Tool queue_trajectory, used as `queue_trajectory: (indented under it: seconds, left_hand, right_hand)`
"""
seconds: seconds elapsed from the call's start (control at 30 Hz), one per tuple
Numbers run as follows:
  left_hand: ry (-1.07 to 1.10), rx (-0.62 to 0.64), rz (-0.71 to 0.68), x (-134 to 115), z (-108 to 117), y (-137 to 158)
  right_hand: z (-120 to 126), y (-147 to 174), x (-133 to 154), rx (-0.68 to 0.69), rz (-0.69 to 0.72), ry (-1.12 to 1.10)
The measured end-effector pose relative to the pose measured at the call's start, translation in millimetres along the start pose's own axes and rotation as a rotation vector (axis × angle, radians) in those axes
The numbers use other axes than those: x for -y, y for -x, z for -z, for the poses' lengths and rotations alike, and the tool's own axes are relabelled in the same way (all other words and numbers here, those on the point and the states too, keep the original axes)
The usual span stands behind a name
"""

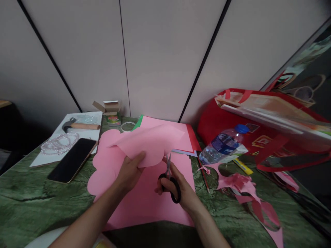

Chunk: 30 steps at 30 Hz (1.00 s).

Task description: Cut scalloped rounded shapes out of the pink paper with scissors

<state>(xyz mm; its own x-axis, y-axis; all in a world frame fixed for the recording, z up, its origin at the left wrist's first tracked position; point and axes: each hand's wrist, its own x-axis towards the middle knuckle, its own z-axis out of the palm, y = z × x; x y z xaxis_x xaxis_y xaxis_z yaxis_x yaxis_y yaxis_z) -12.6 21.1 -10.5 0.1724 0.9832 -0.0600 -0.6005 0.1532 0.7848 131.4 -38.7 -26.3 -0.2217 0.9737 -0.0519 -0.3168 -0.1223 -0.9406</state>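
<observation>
My left hand (pixel 133 168) pinches the near edge of a pink paper sheet (pixel 152 141), thumb on top, and the sheet curls up above the table. In my right hand (pixel 182 187) is a pair of scissors (pixel 169 175) with black handles, thumb and fingers through the loops. Its blades point up and away, slightly parted, at the right edge of the raised sheet. Whether paper lies between the blades I cannot tell. Beneath both hands lies more pink paper (pixel 155 206), and pink paper with a scalloped edge (pixel 103 172) shows at the left.
A phone (pixel 73 160), a hammer (pixel 82 125) and beaded loops (pixel 60 143) lie at the left. Behind stand a small open box (pixel 113 115) and a tape ring (pixel 128 126). Rightward are a water bottle (pixel 222 144), a red bag (pixel 214 117), a pencil (pixel 203 174) and pink paper scraps (pixel 241 186).
</observation>
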Motion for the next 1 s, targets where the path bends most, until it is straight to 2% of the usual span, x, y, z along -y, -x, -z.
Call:
queue_trajectory:
  seconds: [0.3,0.53,0.67,1.0]
  left_hand:
    - [-0.055,0.026,0.050,3,-1,3]
    - [-0.190,0.128,0.094,10,8,5]
    - [-0.217,0.120,0.113,13,9,5]
    - [-0.229,0.114,0.133,18,14,1]
  right_hand:
    - [4,0,-1,0.033,0.008,0.019]
    - [12,-3,1,-0.012,0.069,0.152]
    - [15,-3,1,-0.068,0.022,0.204]
    - [20,-4,-6,-0.159,-0.059,0.115]
